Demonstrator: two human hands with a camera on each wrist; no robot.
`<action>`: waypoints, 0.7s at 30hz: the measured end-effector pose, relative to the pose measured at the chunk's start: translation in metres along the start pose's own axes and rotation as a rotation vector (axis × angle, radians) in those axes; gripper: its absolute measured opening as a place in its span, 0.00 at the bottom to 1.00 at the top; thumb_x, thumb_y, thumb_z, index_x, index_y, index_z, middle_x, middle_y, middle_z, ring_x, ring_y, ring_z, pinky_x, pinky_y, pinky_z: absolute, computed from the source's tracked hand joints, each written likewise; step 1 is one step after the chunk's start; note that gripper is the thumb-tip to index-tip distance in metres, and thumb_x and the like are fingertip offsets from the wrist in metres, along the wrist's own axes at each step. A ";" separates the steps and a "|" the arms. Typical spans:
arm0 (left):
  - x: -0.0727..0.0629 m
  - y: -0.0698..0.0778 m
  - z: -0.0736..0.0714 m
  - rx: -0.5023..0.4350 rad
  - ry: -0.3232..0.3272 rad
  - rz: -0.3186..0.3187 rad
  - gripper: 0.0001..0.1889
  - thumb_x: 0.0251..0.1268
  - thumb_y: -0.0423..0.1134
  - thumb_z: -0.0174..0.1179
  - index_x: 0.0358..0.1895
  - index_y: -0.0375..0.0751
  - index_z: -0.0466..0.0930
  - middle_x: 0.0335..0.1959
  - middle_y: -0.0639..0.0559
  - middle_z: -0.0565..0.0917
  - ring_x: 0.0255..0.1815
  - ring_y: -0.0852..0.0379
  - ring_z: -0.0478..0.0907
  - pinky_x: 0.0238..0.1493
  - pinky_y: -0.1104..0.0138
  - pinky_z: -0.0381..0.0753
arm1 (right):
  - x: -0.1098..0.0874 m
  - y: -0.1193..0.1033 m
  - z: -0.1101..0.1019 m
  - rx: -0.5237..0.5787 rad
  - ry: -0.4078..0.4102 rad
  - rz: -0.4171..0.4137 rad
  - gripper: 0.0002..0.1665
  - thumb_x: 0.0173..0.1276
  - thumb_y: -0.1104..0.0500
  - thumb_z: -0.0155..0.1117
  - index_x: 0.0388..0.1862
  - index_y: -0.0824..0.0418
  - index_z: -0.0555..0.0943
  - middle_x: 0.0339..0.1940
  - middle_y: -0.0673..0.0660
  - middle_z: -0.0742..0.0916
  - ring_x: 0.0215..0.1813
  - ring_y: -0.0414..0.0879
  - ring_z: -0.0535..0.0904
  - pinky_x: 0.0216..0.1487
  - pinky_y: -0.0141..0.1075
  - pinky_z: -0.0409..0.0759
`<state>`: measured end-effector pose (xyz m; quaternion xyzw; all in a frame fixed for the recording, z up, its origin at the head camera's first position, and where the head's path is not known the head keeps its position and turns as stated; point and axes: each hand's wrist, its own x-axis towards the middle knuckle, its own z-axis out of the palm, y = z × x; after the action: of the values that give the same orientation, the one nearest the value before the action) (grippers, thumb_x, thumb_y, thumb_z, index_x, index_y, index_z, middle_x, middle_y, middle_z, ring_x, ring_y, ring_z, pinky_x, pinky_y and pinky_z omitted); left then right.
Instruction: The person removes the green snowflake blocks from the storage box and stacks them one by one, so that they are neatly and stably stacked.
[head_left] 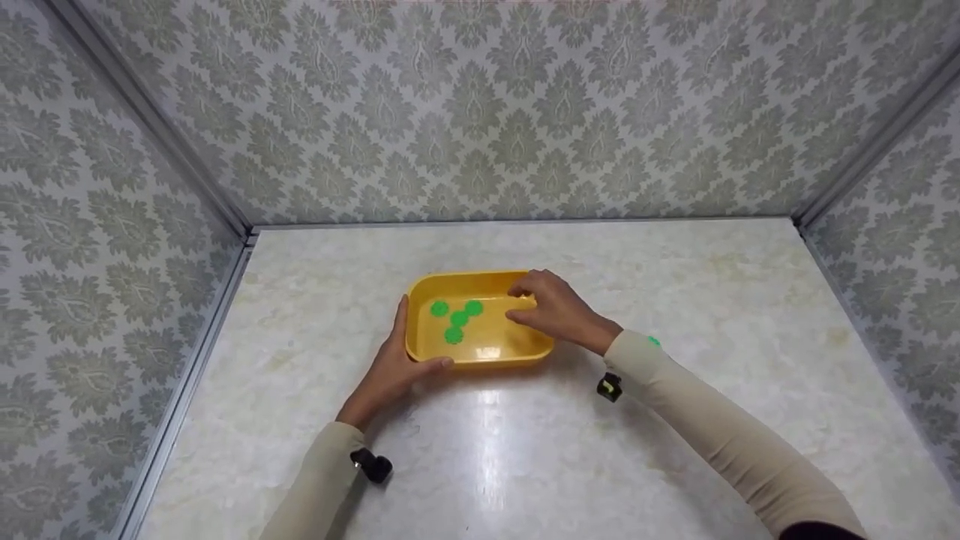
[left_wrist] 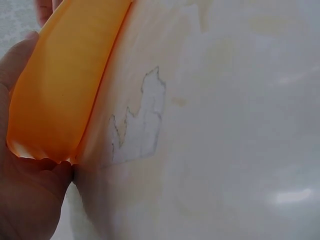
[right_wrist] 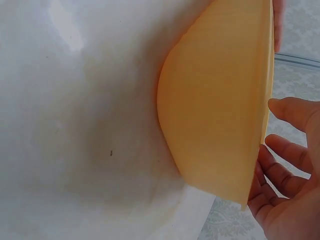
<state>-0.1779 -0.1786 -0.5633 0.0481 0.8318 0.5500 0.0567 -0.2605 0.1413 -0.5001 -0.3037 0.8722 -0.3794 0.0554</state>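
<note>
Head view: one yellow tray (head_left: 510, 334), long axis left-to-right; left hand (head_left: 394, 364) grips its left end; right hand (head_left: 559, 306), thumb and fingers parted, overhangs right end; green pieces (head_left: 459, 319) lie leftward of it.

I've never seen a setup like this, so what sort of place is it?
Probably a purpose-built work booth rather than an ordinary room, though I can't be sure. Patterned walls stand on three sides of a marbled table, and metal rails run along the corners.
</note>
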 end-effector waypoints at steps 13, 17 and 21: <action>0.001 0.002 0.003 -0.003 -0.008 -0.037 0.73 0.61 0.54 0.83 0.93 0.53 0.29 0.92 0.49 0.51 0.88 0.48 0.58 0.87 0.47 0.54 | 0.019 -0.002 0.022 -0.110 -0.052 -0.057 0.21 0.73 0.60 0.78 0.59 0.72 0.89 0.55 0.68 0.91 0.58 0.64 0.86 0.62 0.57 0.83; 0.000 0.001 0.002 -0.012 -0.009 -0.025 0.72 0.62 0.52 0.83 0.93 0.52 0.29 0.93 0.49 0.49 0.88 0.47 0.57 0.87 0.47 0.54 | 0.027 -0.003 0.027 -0.140 -0.075 -0.052 0.21 0.71 0.59 0.77 0.58 0.71 0.90 0.55 0.67 0.92 0.59 0.62 0.87 0.64 0.55 0.83; 0.001 0.001 0.001 -0.012 -0.006 -0.016 0.72 0.61 0.51 0.83 0.93 0.52 0.30 0.93 0.49 0.50 0.88 0.47 0.58 0.87 0.47 0.55 | 0.032 -0.006 0.030 -0.141 -0.127 -0.030 0.23 0.71 0.59 0.77 0.60 0.71 0.89 0.58 0.65 0.92 0.62 0.61 0.86 0.67 0.53 0.83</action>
<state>-0.1783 -0.1776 -0.5631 0.0428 0.8287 0.5544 0.0639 -0.2732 0.1010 -0.5126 -0.3431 0.8870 -0.2977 0.0832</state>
